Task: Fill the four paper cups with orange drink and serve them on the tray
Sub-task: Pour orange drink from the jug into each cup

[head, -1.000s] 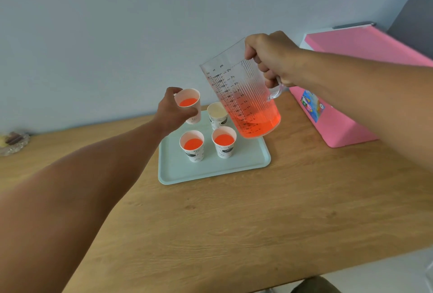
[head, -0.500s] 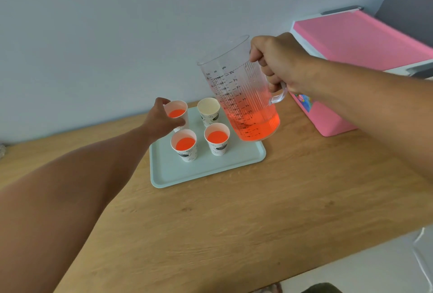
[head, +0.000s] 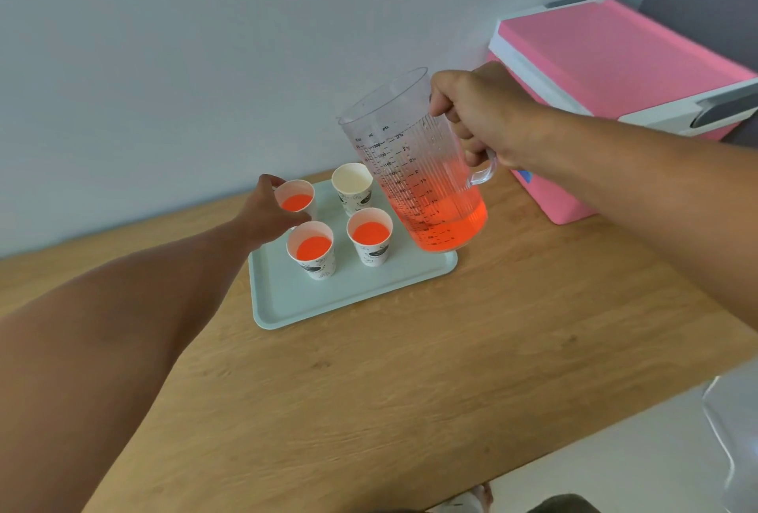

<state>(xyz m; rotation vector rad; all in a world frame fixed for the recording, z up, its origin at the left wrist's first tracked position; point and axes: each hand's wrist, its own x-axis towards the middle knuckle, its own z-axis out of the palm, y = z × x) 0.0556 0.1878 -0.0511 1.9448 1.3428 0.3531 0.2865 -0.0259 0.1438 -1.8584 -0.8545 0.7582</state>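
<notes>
Head view: four paper cups stand in a two-by-two group on the pale tray [head: 352, 299]. Three hold orange drink: back-left cup [head: 296, 200], front-left cup [head: 311, 248], front-right cup [head: 370, 234]. Back-right cup [head: 352, 184] is empty. Left hand [head: 266, 213] is curled round the back-left cup. Right hand [head: 476, 114] is closed on the handle of the clear measuring jug [head: 414, 168], held tilted above the tray's right edge, orange drink low inside. Tray rests on the wooden bench [head: 410, 369]; pink cooler box [head: 615, 61] at far right.
</notes>
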